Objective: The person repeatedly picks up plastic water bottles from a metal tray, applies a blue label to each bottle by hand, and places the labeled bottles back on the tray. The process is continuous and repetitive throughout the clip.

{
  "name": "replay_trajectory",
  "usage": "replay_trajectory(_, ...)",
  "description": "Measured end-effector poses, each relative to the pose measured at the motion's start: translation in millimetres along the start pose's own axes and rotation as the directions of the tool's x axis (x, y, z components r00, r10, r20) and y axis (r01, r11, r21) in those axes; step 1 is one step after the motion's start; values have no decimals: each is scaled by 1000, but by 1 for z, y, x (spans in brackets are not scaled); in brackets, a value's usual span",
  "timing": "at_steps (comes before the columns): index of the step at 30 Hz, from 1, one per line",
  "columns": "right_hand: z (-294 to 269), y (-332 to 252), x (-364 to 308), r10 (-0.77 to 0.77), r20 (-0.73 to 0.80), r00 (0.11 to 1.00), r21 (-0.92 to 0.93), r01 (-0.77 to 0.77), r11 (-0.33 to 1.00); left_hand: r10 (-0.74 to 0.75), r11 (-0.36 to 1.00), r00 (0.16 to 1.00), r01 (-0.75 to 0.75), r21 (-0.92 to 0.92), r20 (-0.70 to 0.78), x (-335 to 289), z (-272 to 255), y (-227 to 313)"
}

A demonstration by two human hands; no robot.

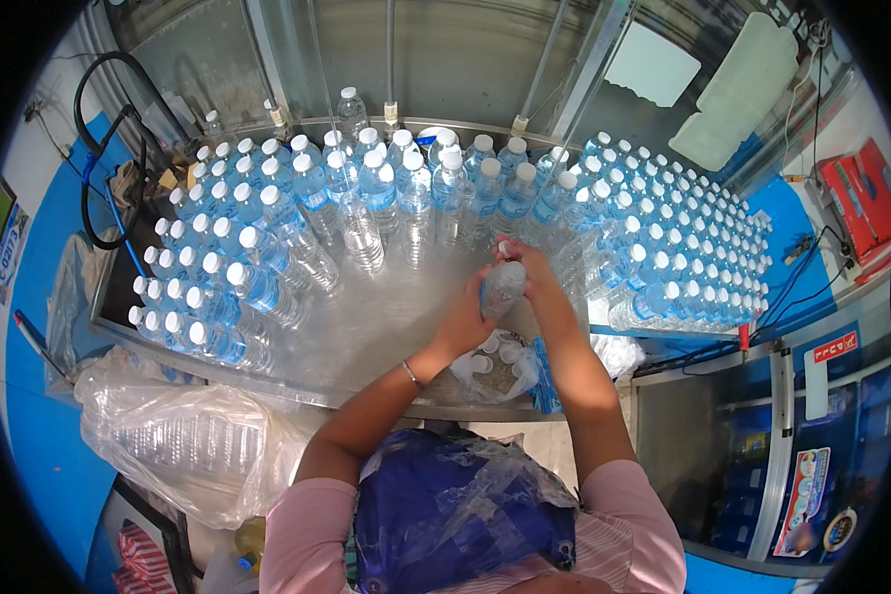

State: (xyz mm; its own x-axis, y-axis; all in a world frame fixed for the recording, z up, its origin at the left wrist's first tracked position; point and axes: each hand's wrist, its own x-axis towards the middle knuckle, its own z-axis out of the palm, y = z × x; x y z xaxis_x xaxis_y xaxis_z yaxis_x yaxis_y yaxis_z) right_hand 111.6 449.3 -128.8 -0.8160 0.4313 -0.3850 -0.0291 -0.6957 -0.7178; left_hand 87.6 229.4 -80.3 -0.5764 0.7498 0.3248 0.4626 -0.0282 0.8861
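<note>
A clear plastic bottle [505, 288] is held tilted above the near part of the metal worktop. My left hand [468, 319] wraps round its body from the left. At its far end, the fingers of my right hand [532, 265] close round a white cap [505, 247]. Whether that cap sits on the neck is hard to see. Just below my hands lies a clear plastic bag [492, 368] with loose white caps in it. Beside the bag is a bunch of blue strips [544, 378], under my right forearm.
Capped, blue-labelled bottles [257, 282] stand along the worktop's left and back. More fill a side table [698, 267] at right. A large bag of empty bottles [183, 436] lies front left. A glass-door cabinet [752, 455] is at lower right; a black hose [94, 148] hangs left.
</note>
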Motion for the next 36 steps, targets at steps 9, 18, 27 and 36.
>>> replay_trajectory(9, 38, -28, -109, -479, 91, 873, -986, 146, 77, 309, 927, 899, -211, 310, -311, 101, -50, 16)
replay_trajectory(18, 92, -13, -151, -615, 640, 462, -725, 629, -282, -37, 996, 999, 33, -82, -39, 131, -31, 19)
replay_trajectory(27, 71, -19, -145, -684, 506, 525, -672, 737, 69, 125, 991, 990, -128, -46, -68, 136, -9, 11)
replay_trajectory(36, 79, -42, -98, -691, 349, 633, -924, 355, -141, -24, 930, 994, 62, -363, 107, 126, -19, -3)
